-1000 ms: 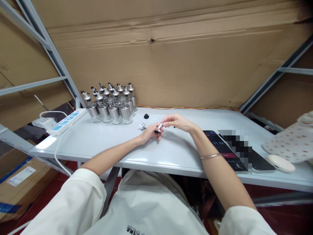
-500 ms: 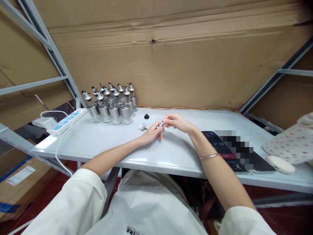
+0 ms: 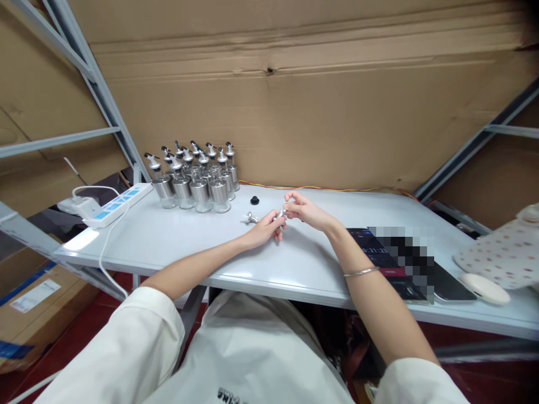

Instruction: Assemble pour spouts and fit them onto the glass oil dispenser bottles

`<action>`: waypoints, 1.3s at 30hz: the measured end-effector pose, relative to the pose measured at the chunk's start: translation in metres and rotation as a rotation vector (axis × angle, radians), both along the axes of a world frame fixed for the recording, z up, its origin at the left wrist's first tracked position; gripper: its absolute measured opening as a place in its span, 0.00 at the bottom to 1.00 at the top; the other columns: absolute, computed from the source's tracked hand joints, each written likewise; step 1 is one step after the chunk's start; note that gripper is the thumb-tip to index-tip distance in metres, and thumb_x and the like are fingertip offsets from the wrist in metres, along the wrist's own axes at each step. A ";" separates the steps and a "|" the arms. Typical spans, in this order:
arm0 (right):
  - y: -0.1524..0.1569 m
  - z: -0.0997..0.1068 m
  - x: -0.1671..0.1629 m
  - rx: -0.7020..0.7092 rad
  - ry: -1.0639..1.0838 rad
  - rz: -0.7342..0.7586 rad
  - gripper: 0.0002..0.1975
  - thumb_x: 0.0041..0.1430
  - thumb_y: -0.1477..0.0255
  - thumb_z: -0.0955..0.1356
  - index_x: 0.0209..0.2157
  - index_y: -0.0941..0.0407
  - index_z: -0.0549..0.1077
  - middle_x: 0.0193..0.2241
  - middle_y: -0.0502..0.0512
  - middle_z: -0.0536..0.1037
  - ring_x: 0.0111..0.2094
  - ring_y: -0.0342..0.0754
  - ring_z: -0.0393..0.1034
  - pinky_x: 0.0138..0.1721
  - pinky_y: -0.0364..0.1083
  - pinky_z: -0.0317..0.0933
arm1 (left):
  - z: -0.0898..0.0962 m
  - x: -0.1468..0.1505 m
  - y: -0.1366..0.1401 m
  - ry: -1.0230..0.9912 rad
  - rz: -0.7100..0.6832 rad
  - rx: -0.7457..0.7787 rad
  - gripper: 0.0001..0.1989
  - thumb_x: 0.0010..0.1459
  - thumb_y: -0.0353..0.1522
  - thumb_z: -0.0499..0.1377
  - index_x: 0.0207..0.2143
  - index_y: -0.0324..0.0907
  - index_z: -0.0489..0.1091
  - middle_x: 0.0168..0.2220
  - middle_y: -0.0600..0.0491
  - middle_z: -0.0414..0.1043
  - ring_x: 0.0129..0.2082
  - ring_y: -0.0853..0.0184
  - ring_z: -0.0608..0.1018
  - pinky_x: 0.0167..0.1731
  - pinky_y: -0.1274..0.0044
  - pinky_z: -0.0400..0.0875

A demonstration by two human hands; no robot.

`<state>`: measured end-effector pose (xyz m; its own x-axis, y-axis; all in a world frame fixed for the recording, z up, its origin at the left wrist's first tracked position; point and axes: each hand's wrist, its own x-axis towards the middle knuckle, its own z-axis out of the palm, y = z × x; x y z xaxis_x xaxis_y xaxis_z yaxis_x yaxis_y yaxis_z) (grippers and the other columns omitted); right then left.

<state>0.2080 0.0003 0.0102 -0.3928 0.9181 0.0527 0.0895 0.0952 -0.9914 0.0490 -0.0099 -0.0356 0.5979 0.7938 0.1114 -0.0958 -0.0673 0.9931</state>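
Standing left of centre, seemingly out of the way, are bottles [image 3: 201, 193], while mid-frame the left hand [image 3: 265, 230] grips a silver piece [image 3: 281, 214], apparently steadying it for the right hand [image 3: 309, 212], curled at its end, whether pinching I cannot tell.

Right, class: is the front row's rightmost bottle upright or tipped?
Upright: the bottle stands on its glass base on the table, metal band above.

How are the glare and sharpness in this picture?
Head view: glare whitens the table near its front edge; head view: blocky pixels partly cover the dark screen; head view: the small metal part in the left hand looks soft.
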 end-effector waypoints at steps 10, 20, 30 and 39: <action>0.010 0.000 0.016 0.136 0.112 -0.221 0.11 0.46 0.69 0.66 0.32 0.54 0.61 0.14 0.37 0.56 0.16 0.37 0.49 0.24 0.41 0.49 | -0.005 -0.003 -0.002 0.029 0.019 0.071 0.05 0.59 0.33 0.51 0.34 0.40 0.57 0.32 0.58 0.63 0.20 0.80 0.71 0.25 0.82 0.64; 0.023 -0.011 0.040 0.341 -0.692 -0.379 0.09 0.51 0.82 0.63 0.30 0.59 0.73 0.23 0.52 0.76 0.26 0.44 0.70 0.35 0.43 0.61 | -0.006 -0.001 0.001 0.017 0.015 0.032 0.07 0.58 0.34 0.52 0.34 0.40 0.58 0.31 0.59 0.63 0.19 0.80 0.71 0.23 0.82 0.65; 0.028 -0.018 0.055 0.369 -1.117 -0.379 0.09 0.52 0.79 0.66 0.32 0.59 0.78 0.34 0.58 0.80 0.36 0.48 0.72 0.36 0.41 0.61 | -0.006 -0.002 0.001 0.001 0.010 0.025 0.04 0.58 0.32 0.51 0.33 0.40 0.57 0.31 0.59 0.64 0.19 0.80 0.71 0.23 0.83 0.65; 0.028 -0.018 0.060 0.223 -1.170 -0.265 0.10 0.47 0.82 0.68 0.31 0.59 0.80 0.29 0.56 0.81 0.29 0.46 0.73 0.31 0.40 0.62 | -0.005 -0.002 0.001 0.015 0.016 0.012 0.04 0.59 0.31 0.52 0.32 0.40 0.58 0.30 0.59 0.64 0.19 0.80 0.71 0.23 0.83 0.65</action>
